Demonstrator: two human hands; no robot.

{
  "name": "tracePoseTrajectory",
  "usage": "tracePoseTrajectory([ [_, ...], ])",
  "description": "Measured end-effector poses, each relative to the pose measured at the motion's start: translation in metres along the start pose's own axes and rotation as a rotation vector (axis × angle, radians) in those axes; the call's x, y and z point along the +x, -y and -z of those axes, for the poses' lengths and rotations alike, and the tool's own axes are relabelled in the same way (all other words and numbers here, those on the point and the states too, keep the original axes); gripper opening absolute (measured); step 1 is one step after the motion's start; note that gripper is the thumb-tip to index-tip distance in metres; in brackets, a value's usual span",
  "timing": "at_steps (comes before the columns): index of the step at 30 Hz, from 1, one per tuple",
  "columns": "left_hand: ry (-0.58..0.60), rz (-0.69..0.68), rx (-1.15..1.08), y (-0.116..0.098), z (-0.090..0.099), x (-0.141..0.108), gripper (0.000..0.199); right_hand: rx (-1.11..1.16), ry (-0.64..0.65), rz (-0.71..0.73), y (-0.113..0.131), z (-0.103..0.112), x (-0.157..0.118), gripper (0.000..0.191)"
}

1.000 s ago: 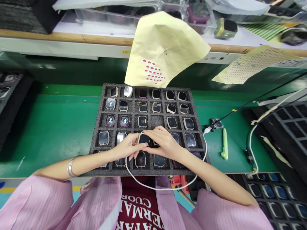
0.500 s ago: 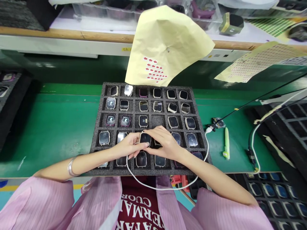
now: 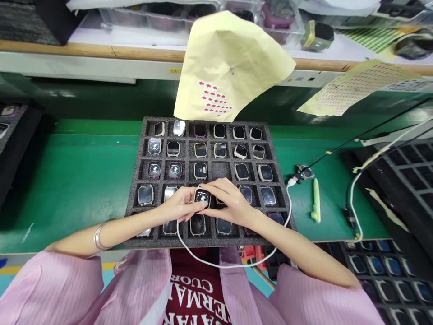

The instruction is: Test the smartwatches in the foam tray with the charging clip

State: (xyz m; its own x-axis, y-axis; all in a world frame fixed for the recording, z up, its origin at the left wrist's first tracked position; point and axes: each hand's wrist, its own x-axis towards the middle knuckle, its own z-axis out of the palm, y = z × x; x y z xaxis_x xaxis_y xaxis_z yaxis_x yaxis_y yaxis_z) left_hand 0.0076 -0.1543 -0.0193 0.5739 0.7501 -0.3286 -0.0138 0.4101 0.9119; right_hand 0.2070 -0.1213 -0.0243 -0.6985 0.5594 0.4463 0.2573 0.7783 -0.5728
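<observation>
Between both hands is a smartwatch [image 3: 202, 197] with its screen lit, held over the lower middle of a dark foam tray [image 3: 219, 170]. My left hand [image 3: 184, 204] grips its left side, the thumb on the lower part of the screen. Fingers of my right hand [image 3: 232, 201] close on its top and right edges. A white cable [image 3: 216, 266] runs from beneath my left hand, loops below the tray and rises to a plug [image 3: 291, 182] at the right. Watches sit in most tray compartments, some with lit screens; one compartment in the third row holds none.
A green pen [image 3: 315, 201] and a small wrapped watch [image 3: 305, 171] lie right of the tray. Yellow paper [image 3: 230, 67] hangs from the shelf edge above. More trays stand at the left edge [image 3: 16, 135] and lower right [image 3: 389, 275]. Black and white cables cross the right side.
The held watch's screen was dark and now shows a lit face. The view has shifted slightly; both hands keep nearly the same grip.
</observation>
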Motion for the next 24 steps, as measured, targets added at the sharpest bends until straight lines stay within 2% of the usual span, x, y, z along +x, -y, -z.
tracePoseTrajectory([
  [5,0.049,-0.021,0.027,-0.0003,0.0026,-0.0015,0.032,0.118,0.022,-0.019,-0.0010,0.0015,-0.0018,0.062],
  [9,0.039,-0.014,0.027,0.0000,0.0015,-0.0017,0.035,0.137,0.019,-0.006,-0.0004,0.0026,-0.0011,0.060],
  [19,-0.042,-0.061,0.074,0.0059,-0.0051,0.0002,0.037,-0.058,0.043,0.007,0.0030,0.0065,0.0016,0.044],
  [24,-0.054,-0.064,0.103,0.0074,-0.0048,0.0000,0.031,-0.095,0.055,0.013,0.0043,0.0078,0.0031,0.041],
])
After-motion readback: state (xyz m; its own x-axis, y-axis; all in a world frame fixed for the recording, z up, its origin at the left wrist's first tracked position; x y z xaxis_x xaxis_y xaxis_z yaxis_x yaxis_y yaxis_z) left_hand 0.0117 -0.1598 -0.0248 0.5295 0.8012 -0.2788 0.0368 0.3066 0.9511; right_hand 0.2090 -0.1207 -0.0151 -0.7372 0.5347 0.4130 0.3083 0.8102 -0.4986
